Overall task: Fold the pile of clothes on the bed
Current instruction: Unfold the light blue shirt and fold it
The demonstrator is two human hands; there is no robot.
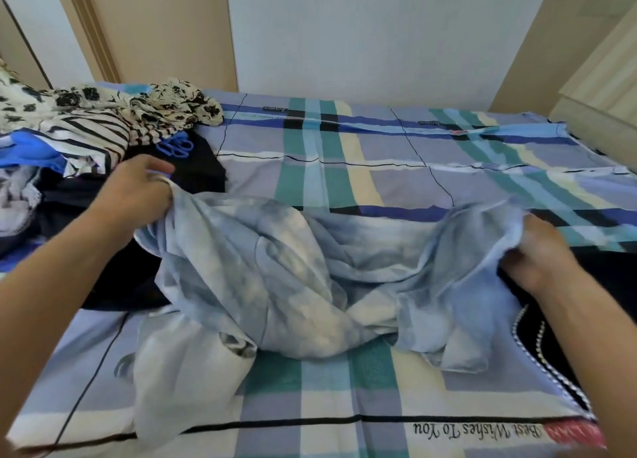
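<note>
**A:** What is lying closest to you?

**B:** The bed [331,388], in its checked blue, green and cream sheet. The words "Best Wishes To You" are running along the edge nearest me, well short of my fingers.

**A:** And the piece you are working on?

**B:** A pale blue tie-dyed garment [275,261] is sagging between my two sets of fingers. Its middle is bunching in loose folds on the sheet, and one end is trailing toward me, below my left fingers.

**A:** How are you holding it?

**B:** My left hand [138,195] is gripping the upper left edge, fingers curled tight into the cloth. My right hand [537,251] is clutching the opposite edge, fingers tucked round a gathered fold.

**A:** Anything lying beside them?

**B:** Just under my right wrist a black garment with beaded trim [560,357] is lying flat. Under my left forearm, dark clothing [120,275] is spreading over the sheet.

**A:** Where is the rest?

**B:** Beyond my left fingers the pile of clothes [69,140] is heaping up. A black-and-white striped piece [93,137] is sitting near them, and a cream floral piece [172,106] is draping farther back. Past everything, the sheet is stretching toward a white wall [379,37].
</note>
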